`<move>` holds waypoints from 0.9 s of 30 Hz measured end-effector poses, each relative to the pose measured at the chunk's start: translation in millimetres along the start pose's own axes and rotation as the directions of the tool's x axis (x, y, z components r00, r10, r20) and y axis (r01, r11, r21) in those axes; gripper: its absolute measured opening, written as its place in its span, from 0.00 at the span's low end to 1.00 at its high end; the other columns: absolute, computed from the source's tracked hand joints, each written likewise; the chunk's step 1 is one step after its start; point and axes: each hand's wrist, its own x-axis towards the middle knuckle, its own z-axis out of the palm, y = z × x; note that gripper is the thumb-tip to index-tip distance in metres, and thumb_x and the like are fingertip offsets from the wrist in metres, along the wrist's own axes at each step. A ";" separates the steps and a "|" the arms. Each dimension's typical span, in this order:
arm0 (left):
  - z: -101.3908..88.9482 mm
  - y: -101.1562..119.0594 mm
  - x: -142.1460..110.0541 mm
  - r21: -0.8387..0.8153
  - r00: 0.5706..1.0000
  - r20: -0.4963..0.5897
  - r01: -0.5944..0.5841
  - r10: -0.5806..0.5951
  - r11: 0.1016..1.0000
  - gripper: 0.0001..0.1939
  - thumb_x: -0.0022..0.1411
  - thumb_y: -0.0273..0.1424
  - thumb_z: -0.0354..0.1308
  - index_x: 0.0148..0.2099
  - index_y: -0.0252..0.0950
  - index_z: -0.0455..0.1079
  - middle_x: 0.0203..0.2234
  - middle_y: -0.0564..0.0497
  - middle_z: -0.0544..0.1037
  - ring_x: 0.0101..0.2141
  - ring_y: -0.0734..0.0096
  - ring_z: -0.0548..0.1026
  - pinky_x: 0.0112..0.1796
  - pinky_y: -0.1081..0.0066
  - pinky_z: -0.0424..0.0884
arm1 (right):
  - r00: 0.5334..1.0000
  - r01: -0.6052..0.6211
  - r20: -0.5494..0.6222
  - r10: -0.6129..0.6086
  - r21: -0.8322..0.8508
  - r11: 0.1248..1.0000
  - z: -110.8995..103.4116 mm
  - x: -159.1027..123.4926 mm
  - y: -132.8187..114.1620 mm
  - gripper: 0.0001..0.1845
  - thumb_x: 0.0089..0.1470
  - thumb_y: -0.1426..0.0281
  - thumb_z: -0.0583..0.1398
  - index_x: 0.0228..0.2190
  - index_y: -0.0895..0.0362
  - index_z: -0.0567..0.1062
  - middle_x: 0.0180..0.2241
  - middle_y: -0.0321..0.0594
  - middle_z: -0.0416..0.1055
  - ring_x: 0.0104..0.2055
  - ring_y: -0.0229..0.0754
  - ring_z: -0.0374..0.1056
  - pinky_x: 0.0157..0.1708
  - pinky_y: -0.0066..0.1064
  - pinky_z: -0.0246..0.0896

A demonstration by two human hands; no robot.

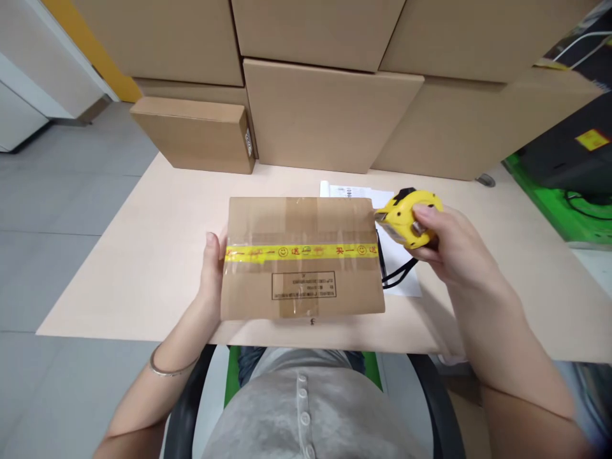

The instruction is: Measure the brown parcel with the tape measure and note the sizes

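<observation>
In front of me is a taped cardboard box [301, 220] with a strip of yellow printed tape across its top and a black-framed label below the strip. My left hand [210, 271] grips its left side, thumb up along the edge and the other fingers hidden behind it. A yellow tape measure [411, 213] with black parts is in my right hand [447, 242], thumb pressed on its side. Its metal end is at the box's upper right corner; whether it touches I cannot tell. A black strap [401, 273] loops out beneath the tape measure.
White papers [399, 255] lie on the table [124, 274], partly under the box. Large stacked cartons [329, 118] form a wall at the back, with a smaller brown box [201, 137] before them at left. Green and black items [564, 185] stand at far right.
</observation>
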 end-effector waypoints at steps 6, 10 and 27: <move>4.4 -7.5 19.1 -0.040 0.977 0.008 0.213 -0.212 0.976 0.24 0.47 0.48 0.70 0.39 0.35 0.79 0.28 0.45 0.86 0.34 0.48 0.86 0.34 0.61 0.82 | 0.997 -0.075 -0.005 0.075 -0.163 0.984 -1.7 6.1 10.2 0.20 0.47 0.51 0.70 0.32 0.55 0.77 0.25 0.35 0.66 0.22 0.34 0.56 0.17 0.27 0.41; 10.3 -11.3 24.7 -0.055 0.967 0.012 0.254 -0.254 0.966 0.20 0.46 0.45 0.68 0.36 0.35 0.79 0.26 0.46 0.86 0.27 0.52 0.84 0.26 0.64 0.78 | 0.996 0.083 0.016 -0.082 -0.248 0.965 -3.0 28.9 1.4 0.19 0.51 0.51 0.68 0.35 0.53 0.77 0.30 0.36 0.69 0.27 0.37 0.63 0.21 0.28 0.50; 14.8 -26.2 23.9 -0.008 0.988 0.128 0.084 -0.083 0.996 0.29 0.50 0.44 0.70 0.53 0.36 0.77 0.43 0.43 0.87 0.48 0.42 0.84 0.45 0.58 0.79 | 0.675 0.660 0.707 -0.212 -0.450 0.601 59.7 88.8 15.0 0.20 0.60 0.50 0.61 0.41 0.53 0.81 0.55 0.50 0.74 0.61 0.58 0.65 0.63 0.52 0.53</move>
